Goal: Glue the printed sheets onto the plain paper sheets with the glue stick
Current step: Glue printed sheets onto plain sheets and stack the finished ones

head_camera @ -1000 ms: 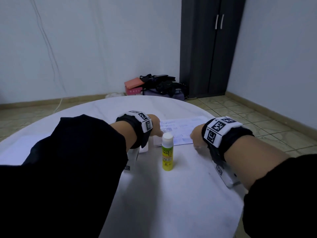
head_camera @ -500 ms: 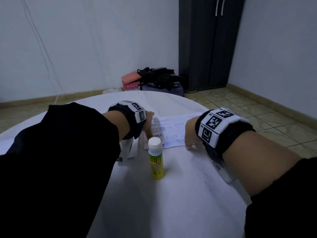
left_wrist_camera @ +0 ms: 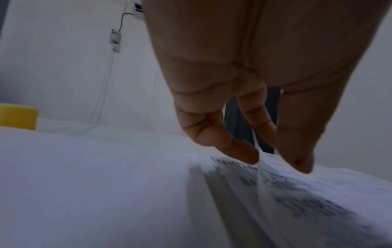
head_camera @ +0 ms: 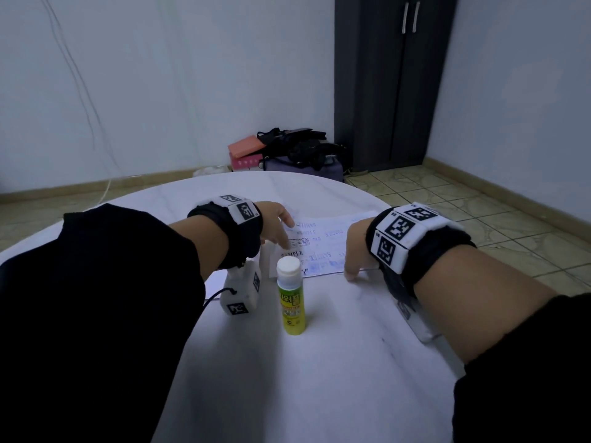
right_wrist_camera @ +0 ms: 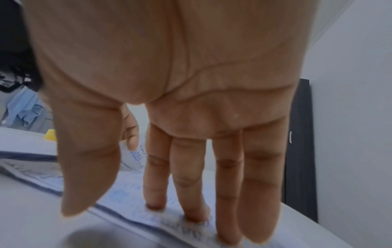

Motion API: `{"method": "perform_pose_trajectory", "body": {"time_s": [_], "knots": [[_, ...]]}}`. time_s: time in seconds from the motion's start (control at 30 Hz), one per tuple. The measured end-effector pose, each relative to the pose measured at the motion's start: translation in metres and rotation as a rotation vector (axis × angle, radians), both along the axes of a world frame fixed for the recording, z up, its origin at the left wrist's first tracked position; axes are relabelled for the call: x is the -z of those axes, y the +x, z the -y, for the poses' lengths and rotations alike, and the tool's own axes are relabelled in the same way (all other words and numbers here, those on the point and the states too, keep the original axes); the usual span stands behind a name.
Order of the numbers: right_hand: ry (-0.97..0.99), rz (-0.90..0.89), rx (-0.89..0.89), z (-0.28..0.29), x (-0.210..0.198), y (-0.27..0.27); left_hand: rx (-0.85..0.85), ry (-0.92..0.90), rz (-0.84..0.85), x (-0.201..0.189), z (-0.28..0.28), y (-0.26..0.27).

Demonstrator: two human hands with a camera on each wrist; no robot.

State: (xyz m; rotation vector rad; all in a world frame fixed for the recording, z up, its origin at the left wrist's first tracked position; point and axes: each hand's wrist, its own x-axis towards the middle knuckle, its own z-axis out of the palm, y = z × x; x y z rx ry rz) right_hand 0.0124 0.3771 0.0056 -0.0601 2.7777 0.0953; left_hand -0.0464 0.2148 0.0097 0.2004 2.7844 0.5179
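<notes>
A printed sheet (head_camera: 323,247) with blue text lies on the white round table (head_camera: 319,394), past an upright glue stick (head_camera: 290,295) with a white cap and a yellow-green body. My left hand (head_camera: 281,231) is at the sheet's left end. In the left wrist view the left hand (left_wrist_camera: 275,161) pinches a raised corner of the top printed sheet (left_wrist_camera: 307,193) between thumb and finger, with more printed paper beneath. My right hand (head_camera: 353,254) lies on the sheet's right part. In the right wrist view its straight fingers (right_wrist_camera: 191,214) press the printed sheet (right_wrist_camera: 131,193) flat.
The edge of a plain white sheet (head_camera: 212,281) shows under my left wrist. A yellow object (left_wrist_camera: 17,117) stands on the table at the left of the left wrist view. Bags and boxes (head_camera: 287,151) sit on the floor beyond, beside a dark wardrobe (head_camera: 393,81).
My left wrist has risen off the table and its fingers now hold the sheet's left corner. The right hand stays pressed on the sheet. The glue stick has not moved.
</notes>
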Motion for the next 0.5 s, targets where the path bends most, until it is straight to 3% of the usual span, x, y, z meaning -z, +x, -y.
{"method": "perform_pose_trajectory", "body": {"time_s": [0.17, 0.33, 0.5], "knots": [[0.013, -0.038, 0.018, 0.003, -0.004, 0.002, 0.013, 0.064, 0.085, 0.003, 0.0, 0.001], [0.069, -0.032, 0.027, 0.009, -0.005, 0.007, -0.098, 0.379, 0.3, 0.007, 0.001, 0.008], [0.048, -0.034, 0.044, 0.01, -0.005, 0.008, -0.193, 0.65, 0.382, 0.013, 0.005, 0.008]]}}
